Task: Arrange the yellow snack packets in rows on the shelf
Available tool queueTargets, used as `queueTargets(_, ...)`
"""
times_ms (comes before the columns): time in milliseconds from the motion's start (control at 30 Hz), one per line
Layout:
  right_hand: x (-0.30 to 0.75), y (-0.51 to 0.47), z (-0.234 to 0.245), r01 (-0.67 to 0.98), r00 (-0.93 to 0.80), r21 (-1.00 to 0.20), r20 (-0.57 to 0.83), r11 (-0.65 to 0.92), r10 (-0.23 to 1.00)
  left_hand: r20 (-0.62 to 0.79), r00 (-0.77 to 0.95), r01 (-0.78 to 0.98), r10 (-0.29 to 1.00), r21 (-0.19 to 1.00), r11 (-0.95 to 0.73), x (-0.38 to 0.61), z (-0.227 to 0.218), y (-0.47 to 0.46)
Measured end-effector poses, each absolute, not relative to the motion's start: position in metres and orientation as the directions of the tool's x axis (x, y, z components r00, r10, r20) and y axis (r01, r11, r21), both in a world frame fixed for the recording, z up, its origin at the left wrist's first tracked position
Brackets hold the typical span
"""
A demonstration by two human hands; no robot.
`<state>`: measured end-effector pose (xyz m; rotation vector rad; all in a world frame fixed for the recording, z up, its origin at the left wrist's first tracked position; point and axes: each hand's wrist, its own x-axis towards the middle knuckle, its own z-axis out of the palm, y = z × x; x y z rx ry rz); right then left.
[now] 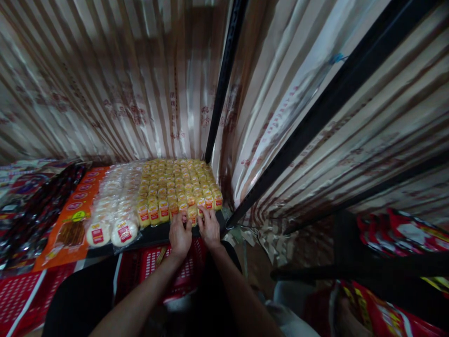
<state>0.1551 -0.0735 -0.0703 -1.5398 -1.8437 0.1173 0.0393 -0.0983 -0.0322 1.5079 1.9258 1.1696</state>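
Note:
Small yellow wrapped packets (163,211) with red and white labels stand in tight rows on a dark shelf (150,236). My left hand (180,236) is at the front row, its fingers bent against the left side of a small yellow packet (191,216). On that packet's other side is my right hand (209,229), fingers curled and touching the front packets. Both hands appear to hold this packet between them, though their backs partly hide the contact. Left of the rows lie clear-wrapped round white packets (122,231) in two columns.
An orange printed package (75,210) and dark shiny packets (31,210) lie farther left. Beneath the shelf are red plastic baskets (149,262). Dark metal posts (224,84) rise before a pleated printed sheet (140,84). Red packages (421,229) fill a rack at right.

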Motion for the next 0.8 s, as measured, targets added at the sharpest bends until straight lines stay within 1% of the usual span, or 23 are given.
queueTargets(267, 0.155, -0.074, -0.073, 0.776, 0.006, -0.560, 0.465, 0.289, 0.885, 0.145, -0.377, 0.514, 0.915, 0.854, 0.077, 0.037, -0.042, -0.088)
queueTargets(400, 0.155, -0.074, -0.071, 0.748, 0.027, -0.593, 0.477, 0.300, 0.878, 0.151, -0.339, 0.572, 0.929, 0.817, 0.076, 0.039, -0.041, -0.086)
queueTargets(533, 0.156, -0.075, -0.068, 0.717, 0.027, -0.633, 0.444, 0.292, 0.896, 0.157, -0.267, 0.633, 0.951, 0.773, 0.050, 0.041, -0.037, -0.088)
queueTargets(700, 0.156, -0.076, -0.067, 0.733, 0.032, -0.621, 0.439, 0.277, 0.898, 0.118, -0.239, 0.706, 0.964, 0.703, 0.089, 0.041, -0.032, -0.091)
queueTargets(800, 0.154, -0.075, -0.069, 0.740, 0.043, -0.615, 0.449, 0.273, 0.893, 0.129, -0.202, 0.729, 0.971, 0.681, 0.062, 0.040, -0.031, -0.090)
